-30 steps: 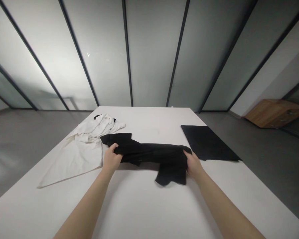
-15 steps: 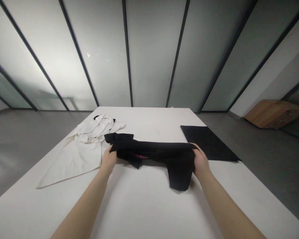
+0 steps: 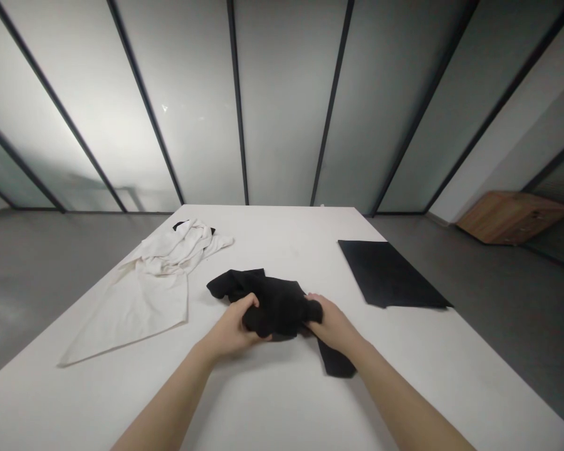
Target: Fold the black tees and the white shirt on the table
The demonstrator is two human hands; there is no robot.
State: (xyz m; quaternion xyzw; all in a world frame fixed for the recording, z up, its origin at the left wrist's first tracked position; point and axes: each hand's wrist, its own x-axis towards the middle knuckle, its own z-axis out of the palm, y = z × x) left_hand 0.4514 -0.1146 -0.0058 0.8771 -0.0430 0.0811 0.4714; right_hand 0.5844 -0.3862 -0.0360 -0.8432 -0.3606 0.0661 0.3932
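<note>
A black garment (image 3: 282,304) is bunched up over the middle of the white table (image 3: 282,401). My left hand (image 3: 232,329) grips its left part, thumb on top and fingers underneath. At its right end my right hand (image 3: 334,322) is wrapped round a gathered fold. One loose flap hangs down beside my right wrist, and another part sticks out beyond my left hand. The printed lettering is hidden in the folds.
Crumpled white cloth (image 3: 155,282) lies along the table's left side, with a bit of black at its far end. A flat black cloth (image 3: 390,272) rests near the right edge. Beyond the table stand frosted glass panels (image 3: 282,113) and a wooden cabinet (image 3: 512,216).
My hands have come closer together and lower, and the black garment has gone from stretched out between them to bunched up. The print on it no longer shows.
</note>
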